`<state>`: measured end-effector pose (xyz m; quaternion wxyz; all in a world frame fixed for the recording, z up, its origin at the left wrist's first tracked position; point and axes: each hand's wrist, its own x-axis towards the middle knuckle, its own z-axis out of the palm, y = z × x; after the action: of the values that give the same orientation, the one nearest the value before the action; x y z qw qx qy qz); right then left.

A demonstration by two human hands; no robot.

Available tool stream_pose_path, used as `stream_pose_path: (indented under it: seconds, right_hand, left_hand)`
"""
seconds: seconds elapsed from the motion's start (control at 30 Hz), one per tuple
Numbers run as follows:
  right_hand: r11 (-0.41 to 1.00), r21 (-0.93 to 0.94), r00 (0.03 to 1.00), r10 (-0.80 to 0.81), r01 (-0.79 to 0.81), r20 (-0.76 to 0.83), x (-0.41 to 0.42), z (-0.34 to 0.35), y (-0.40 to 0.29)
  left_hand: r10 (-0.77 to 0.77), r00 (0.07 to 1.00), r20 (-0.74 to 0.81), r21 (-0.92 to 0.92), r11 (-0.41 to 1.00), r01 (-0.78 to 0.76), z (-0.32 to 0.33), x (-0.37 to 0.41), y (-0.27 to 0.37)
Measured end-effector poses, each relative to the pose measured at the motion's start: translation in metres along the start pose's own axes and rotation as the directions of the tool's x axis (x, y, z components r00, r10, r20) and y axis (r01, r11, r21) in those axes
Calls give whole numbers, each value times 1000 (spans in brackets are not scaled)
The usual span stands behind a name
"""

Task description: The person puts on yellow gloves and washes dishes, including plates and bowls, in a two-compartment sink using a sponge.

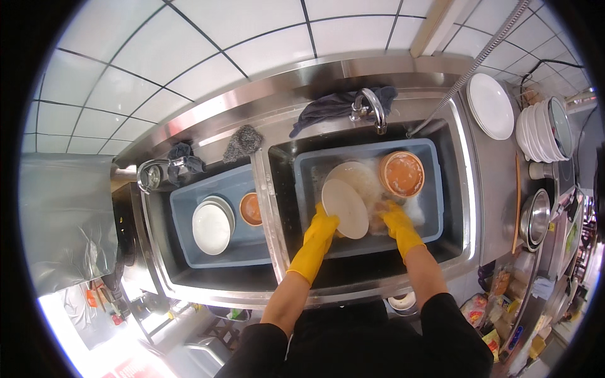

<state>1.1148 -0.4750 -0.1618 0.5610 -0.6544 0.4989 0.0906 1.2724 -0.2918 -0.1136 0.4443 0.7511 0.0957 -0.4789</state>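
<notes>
A yellow rubber glove covers each of my hands. My left hand point(323, 226) grips the lower left edge of a white plate point(345, 208), tilted over a grey plastic tub point(440, 189). To its right, my right hand point(398, 222) reaches down into the tub's cloudy, sudsy water. Its fingers are blurred, and a brownish shape by them is too unclear to name. Behind the held plate, another pale round dish point(361, 178) lies in the water, partly covered. Orange-brown bowls point(402, 174), apparently stacked, sit in the tub's far right corner with foam inside.
The left basin holds a second grey tub point(182, 227) with stacked white plates point(211, 229) and an orange bowl point(250, 209). A faucet point(373, 106) overhangs the right basin. A steel-wool scrubber point(243, 143) and dark cloth point(321, 111) lie behind. White plates point(490, 106) stand right.
</notes>
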Motion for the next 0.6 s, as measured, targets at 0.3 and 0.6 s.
stream_pose_path:
  seconds: [0.3,0.6]
  right_hand:
    - [591,113,583,-807,799,93,-82,95,-87]
    - [750,-190,766,-643,634,15,-60,122,-128]
  left_hand:
    - [77,983,168,-309,951,-21,-34,-64,-3]
    - [389,921,-30,126,915,-382,-71,-112,-2]
